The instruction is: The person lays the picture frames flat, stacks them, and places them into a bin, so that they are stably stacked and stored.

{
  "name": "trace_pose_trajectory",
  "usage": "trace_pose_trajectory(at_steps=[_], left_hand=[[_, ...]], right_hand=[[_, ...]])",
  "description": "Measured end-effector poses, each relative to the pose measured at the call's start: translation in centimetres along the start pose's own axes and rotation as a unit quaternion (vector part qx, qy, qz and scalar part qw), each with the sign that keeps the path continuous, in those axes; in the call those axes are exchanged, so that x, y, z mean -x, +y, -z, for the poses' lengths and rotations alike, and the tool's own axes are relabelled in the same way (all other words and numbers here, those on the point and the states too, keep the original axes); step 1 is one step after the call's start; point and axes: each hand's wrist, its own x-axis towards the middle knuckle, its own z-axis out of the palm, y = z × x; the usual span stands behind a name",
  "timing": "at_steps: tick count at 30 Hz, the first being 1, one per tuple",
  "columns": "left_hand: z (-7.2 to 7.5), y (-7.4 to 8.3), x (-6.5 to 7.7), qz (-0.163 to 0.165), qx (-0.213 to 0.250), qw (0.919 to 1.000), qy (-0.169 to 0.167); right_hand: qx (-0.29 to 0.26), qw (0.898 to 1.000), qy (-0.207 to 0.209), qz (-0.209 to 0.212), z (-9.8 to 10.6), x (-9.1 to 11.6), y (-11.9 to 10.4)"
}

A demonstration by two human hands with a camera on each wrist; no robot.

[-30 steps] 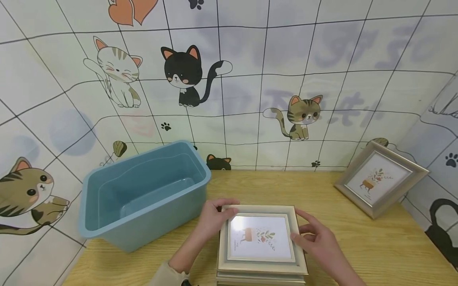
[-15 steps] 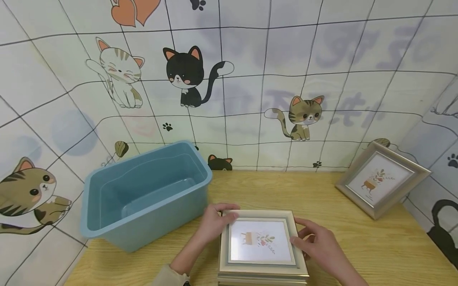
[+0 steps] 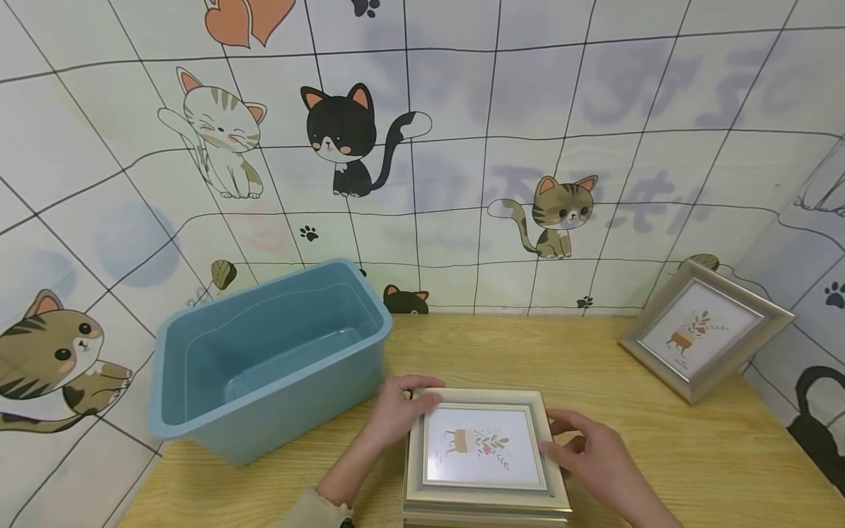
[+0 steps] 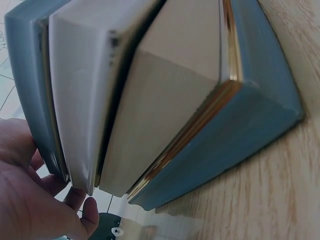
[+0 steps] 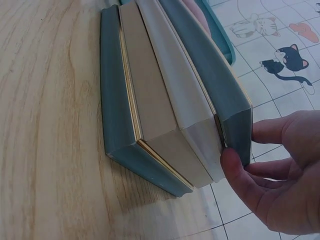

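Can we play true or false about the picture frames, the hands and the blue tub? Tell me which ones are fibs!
1. The left hand and right hand both touch the top frame of the stack. True.
2. The stack has just two frames. False: the wrist views show four.
3. The blue tub sits on the wooden table. True.
4. The stack is inside the blue tub. False: it is outside, on the wooden table.
5. One lone frame is apart from the stack. True.
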Motion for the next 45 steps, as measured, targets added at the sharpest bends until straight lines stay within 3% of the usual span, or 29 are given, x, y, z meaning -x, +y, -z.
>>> trace_pose_trajectory(at_steps=[12, 22, 25, 28, 33, 39, 41, 45], left_hand=[[0.0, -0.4, -0.3, -0.002, 0.006, 0.9999, -0.011], [0.2, -0.4, -0.3, 0.0, 0.021, 0.9996, -0.02], [0.2, -0.4, -0.2, -0.001, 0.033, 0.9993, -0.016], [0.1, -0.5, -0.1, 0.001, 0.044, 0.999, -0.011], [-0.1, -0.7, 0.0, 0.008, 0.051, 0.9986, -0.005], [-0.1, -0.8, 0.1, 0.011, 0.059, 0.9982, -0.001], [-0.2, -0.7, 0.2, 0.011, 0.062, 0.998, 0.001], [-0.3, -0.8, 0.2, 0.005, 0.062, 0.9981, 0.008]], right_hand=[[0.039, 0.999, 0.005, -0.01, -0.1, -0.1, -0.2], [0.03, 0.999, 0.002, -0.014, -0.3, 0.0, 0.1], [0.022, 1.0, -0.002, 0.006, 0.0, 0.0, 0.3], [0.006, 0.997, -0.019, 0.069, 0.8, 0.1, 0.8], [0.012, 0.985, -0.02, 0.168, 2.9, -0.4, 1.7], [0.049, 0.97, 0.007, 0.238, 7.1, -1.9, 2.7], [0.064, 0.965, 0.031, 0.252, 9.2, -2.7, 3.0], [0.09, 0.959, 0.117, 0.243, 13.8, -4.3, 3.4]])
